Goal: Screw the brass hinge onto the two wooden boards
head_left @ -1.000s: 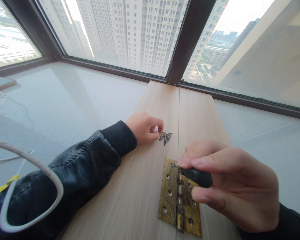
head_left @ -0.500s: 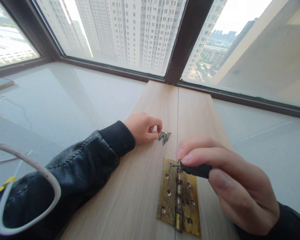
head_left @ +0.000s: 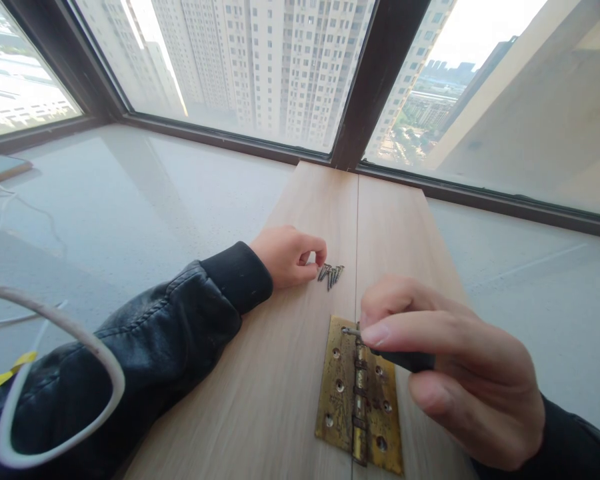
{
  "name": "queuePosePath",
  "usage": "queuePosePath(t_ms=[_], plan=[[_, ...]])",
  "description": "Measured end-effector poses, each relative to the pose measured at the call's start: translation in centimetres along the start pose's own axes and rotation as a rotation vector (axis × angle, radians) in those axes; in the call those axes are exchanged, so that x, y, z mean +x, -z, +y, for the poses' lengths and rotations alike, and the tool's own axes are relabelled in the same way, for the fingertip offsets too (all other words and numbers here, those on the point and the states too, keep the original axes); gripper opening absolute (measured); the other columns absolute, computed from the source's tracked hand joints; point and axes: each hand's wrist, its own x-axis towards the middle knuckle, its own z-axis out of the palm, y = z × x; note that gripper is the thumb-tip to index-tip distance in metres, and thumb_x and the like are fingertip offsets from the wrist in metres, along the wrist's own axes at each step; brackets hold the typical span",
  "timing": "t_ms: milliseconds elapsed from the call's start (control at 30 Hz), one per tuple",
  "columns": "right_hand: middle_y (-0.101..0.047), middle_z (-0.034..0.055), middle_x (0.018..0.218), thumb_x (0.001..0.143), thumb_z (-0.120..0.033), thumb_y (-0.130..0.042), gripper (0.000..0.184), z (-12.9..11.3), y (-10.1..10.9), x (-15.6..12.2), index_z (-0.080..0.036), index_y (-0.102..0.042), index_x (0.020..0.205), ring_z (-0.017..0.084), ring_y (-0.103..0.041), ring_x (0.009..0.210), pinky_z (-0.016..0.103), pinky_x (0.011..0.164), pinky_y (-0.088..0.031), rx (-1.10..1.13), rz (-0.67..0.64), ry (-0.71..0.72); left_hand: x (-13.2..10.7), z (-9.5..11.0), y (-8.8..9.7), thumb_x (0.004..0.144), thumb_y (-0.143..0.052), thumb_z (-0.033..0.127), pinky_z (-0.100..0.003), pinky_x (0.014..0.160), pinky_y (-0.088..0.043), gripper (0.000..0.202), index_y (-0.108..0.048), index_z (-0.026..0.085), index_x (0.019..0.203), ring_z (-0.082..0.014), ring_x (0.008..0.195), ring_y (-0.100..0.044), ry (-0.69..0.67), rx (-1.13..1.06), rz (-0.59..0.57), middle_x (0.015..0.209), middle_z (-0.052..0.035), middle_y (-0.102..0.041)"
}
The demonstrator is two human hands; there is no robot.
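My right hand [head_left: 460, 373] holds a small screwdriver [head_left: 413, 361] by its black handle, fingers and thumb wrapped around it. The screwdriver's metal tip is at the upper left hole of a worn brass hinge [head_left: 325, 400], reaching across the top of its knuckle. The hinge lies flat, its pin along the seam between two pale wood boards [head_left: 260, 373]. Curled on the left board, my left hand [head_left: 287, 257] has its thumb and forefinger bent at the edge of several loose screws [head_left: 334, 275]. Whether a screw is between those fingertips cannot be made out.
A white cable [head_left: 115, 373] loops over my left sleeve, with a yellow tag [head_left: 7, 373] near it. On the pale sill at the far left lies a phone-like flat object [head_left: 3, 168]. Dark window frames [head_left: 347, 143] stand behind the boards.
My right hand has shifted its fingers on the screwdriver handle: the forefinger is more bent and the thumb lies lower, farther from the handle. My left hand, the screws and the hinge stay put.
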Motion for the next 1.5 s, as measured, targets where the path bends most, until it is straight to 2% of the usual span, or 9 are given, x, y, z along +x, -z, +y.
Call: queuePosePath(t_ms=[167, 333, 467, 600, 867, 967, 1233, 1333, 1500], plan=[[-0.056, 0.0082, 0.103, 0.099, -0.029, -0.04, 0.032, 0.0, 0.1, -0.9, -0.024, -0.065, 0.117, 0.02, -0.059, 0.094, 0.028, 0.064, -0.05, -0.025, 0.023, -0.139, -0.1, 0.3, 0.2, 0.073, -0.056, 0.019, -0.024, 0.056, -0.03, 0.016, -0.07, 0.018, 0.081, -0.0073, 0.05, -0.04, -0.005, 0.005, 0.0, 0.053, 0.006, -0.05], [-0.061, 0.0059, 0.103, 0.099, -0.025, -0.044, 0.024, 0.2, 0.4, -1.0, -0.023, -0.063, 0.113, 0.019, -0.059, 0.101, 0.031, 0.087, -0.05, 0.087, 0.011, -0.165, -0.1, 0.3, 0.2, 0.073, -0.057, 0.019, -0.024, 0.056, -0.031, 0.016, -0.07, 0.018, 0.081, -0.0073, 0.051, -0.041, -0.006, 0.016, -0.004, 0.054, 0.0058, -0.051], [-0.066, 0.0034, 0.088, 0.097, -0.026, -0.054, 0.017, 0.1, 0.5, -0.3, -0.021, -0.064, 0.109, 0.017, -0.063, 0.086, 0.031, 0.079, -0.053, 0.121, -0.028, -0.145, -0.1, 0.3, 0.2, 0.072, -0.056, 0.019, -0.024, 0.056, -0.03, 0.016, -0.07, 0.018, 0.081, -0.0072, 0.051, -0.041, -0.003, 0.013, -0.006, 0.054, 0.006, -0.05], [-0.068, 0.0041, 0.087, 0.09, -0.026, -0.066, 0.015, -0.2, 0.3, 0.1, -0.019, -0.067, 0.102, 0.016, -0.064, 0.081, 0.029, 0.074, -0.054, 0.129, -0.032, -0.143, -0.1, 0.2, 0.3, 0.07, -0.056, 0.018, -0.024, 0.056, -0.031, 0.017, -0.069, 0.018, 0.081, -0.0072, 0.051, -0.042, -0.011, -0.017, -0.018, 0.054, 0.0062, -0.05], [-0.065, 0.0021, 0.08, 0.08, -0.022, -0.077, 0.018, 0.8, -0.1, -0.1, -0.022, -0.063, 0.091, 0.015, -0.061, 0.074, 0.026, 0.065, -0.051, 0.088, 0.3, -0.118, 0.0, -0.3, 0.4, 0.068, -0.064, 0.028, -0.025, 0.061, -0.036, 0.03, -0.066, 0.02, 0.097, -0.0098, 0.059, -0.048, -0.057, -0.023, -0.059, 0.065, 0.0054, -0.056], [-0.066, 0.003, 0.083, 0.083, -0.023, -0.074, 0.018, 1.4, -0.1, -0.3, -0.022, -0.065, 0.098, 0.016, -0.061, 0.077, 0.029, 0.068, -0.051, 0.08, 0.341, -0.072, 0.0, -0.4, 0.4, 0.067, -0.068, 0.034, -0.027, 0.067, -0.038, 0.037, -0.066, 0.021, 0.102, -0.012, 0.068, -0.053, -0.084, 0.004, -0.068, 0.075, 0.0037, -0.06], [-0.066, 0.0056, 0.103, 0.092, -0.018, -0.058, 0.035, 0.9, -0.2, -0.7, -0.021, -0.061, 0.126, 0.019, -0.062, 0.097, 0.034, 0.085, -0.053, -0.022, 0.103, 0.033, 0.0, -0.3, 0.2, 0.074, -0.066, 0.036, -0.027, 0.068, -0.04, 0.05, -0.064, 0.02, 0.121, -0.0134, 0.07, -0.056, -0.107, 0.042, -0.044, 0.074, 0.0021, -0.061], [-0.064, 0.007, 0.104, 0.097, -0.022, -0.046, 0.034, 0.8, 0.0, -1.0, -0.023, -0.059, 0.128, 0.022, -0.061, 0.101, 0.038, 0.09, -0.052, -0.061, 0.05, 0.009, 0.0, -0.3, 0.1, 0.075, -0.062, 0.033, -0.026, 0.065, -0.04, 0.043, -0.068, 0.021, 0.116, -0.0135, 0.069, -0.056, -0.113, 0.064, -0.041, 0.077, 0.0006, -0.063], [-0.065, 0.0055, 0.11, 0.089, -0.013, -0.054, 0.034, 0.3, 0.2, -0.9, -0.023, -0.062, 0.121, 0.019, -0.061, 0.106, 0.03, 0.093, -0.052, -0.039, 0.027, -0.055, 0.1, -0.4, -0.1, 0.071, -0.059, 0.024, -0.025, 0.064, -0.041, 0.038, -0.073, 0.024, 0.106, -0.0128, 0.066, -0.055, -0.124, 0.024, -0.028, 0.074, 0.0012, -0.063]])
